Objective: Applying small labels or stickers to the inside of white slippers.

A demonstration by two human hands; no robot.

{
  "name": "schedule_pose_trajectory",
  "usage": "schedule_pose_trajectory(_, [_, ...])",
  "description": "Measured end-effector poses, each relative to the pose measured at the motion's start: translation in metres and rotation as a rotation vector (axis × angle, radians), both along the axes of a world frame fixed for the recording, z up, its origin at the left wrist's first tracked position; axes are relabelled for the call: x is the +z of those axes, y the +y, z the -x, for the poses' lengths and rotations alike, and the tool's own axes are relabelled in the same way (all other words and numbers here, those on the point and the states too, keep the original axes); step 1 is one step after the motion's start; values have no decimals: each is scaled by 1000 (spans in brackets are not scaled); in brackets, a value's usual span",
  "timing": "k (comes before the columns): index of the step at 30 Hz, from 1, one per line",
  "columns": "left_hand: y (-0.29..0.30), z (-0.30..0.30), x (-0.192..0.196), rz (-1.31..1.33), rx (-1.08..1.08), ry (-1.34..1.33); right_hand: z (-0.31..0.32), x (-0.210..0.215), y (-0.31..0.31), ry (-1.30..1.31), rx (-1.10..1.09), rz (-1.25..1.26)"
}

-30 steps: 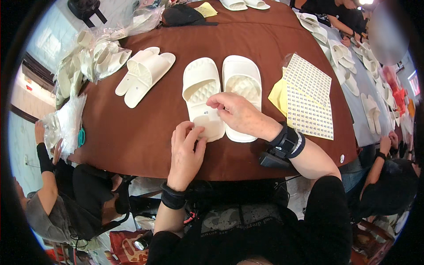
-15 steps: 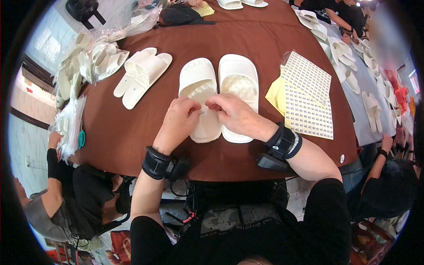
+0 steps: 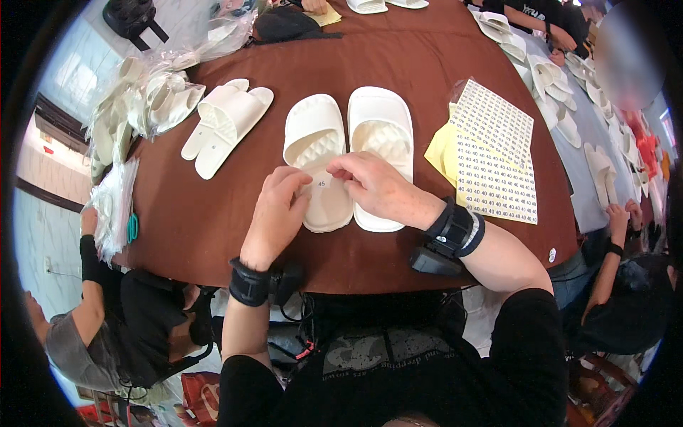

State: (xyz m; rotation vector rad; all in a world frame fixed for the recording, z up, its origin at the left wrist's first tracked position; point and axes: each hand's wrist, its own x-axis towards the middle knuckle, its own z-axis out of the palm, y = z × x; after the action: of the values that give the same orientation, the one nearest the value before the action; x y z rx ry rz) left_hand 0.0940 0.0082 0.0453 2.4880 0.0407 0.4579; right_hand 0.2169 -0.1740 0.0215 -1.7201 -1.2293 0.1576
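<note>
A pair of white slippers lies side by side before me, toes pointing away: a left slipper (image 3: 320, 210) and a right slipper (image 3: 382, 107). A small printed label (image 3: 321, 183) shows on the left slipper's footbed. My left hand (image 3: 274, 212) is over that slipper's left edge, thumb and fingers bent but apart, with nothing visible between them. Across the heel parts reaches my right hand (image 3: 380, 186), its fingers curled together near the label; whether a small thing sits in them is hidden. Another white slipper pair (image 3: 226, 124), with small labels, rests to the left.
Printed sticker sheets (image 3: 494, 160) and yellow backing paper (image 3: 442, 153) lie at right on the brown tablecloth (image 3: 427, 263). Bagged slippers (image 3: 156, 99) and teal scissors (image 3: 132, 228) are at left. A black cap (image 3: 288, 25) sits at the far side. Other people work nearby.
My left hand has drawn back left and slightly toward me, uncovering the label on the left slipper. The right hand stays nearly in place.
</note>
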Motion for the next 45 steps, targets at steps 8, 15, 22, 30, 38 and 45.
schedule_pose_trajectory(8, [-22,41,-24,-93,56,-139,2,10,1,48,-8,51])
schedule_pose_trajectory(15, [-19,46,-25,-36,77,-163,6,14,4,107,10,100])
schedule_pose_trajectory(22, [-15,45,-31,39,65,-200,14,30,15,-37,21,216])
schedule_pose_trajectory(30, [-18,45,-31,48,65,-205,15,22,30,-209,24,169])
schedule_pose_trajectory(38, [-18,47,-28,47,67,-192,17,20,32,-157,3,167])
schedule_pose_trajectory(45, [-18,46,-26,38,68,-179,19,16,32,-148,-13,108])
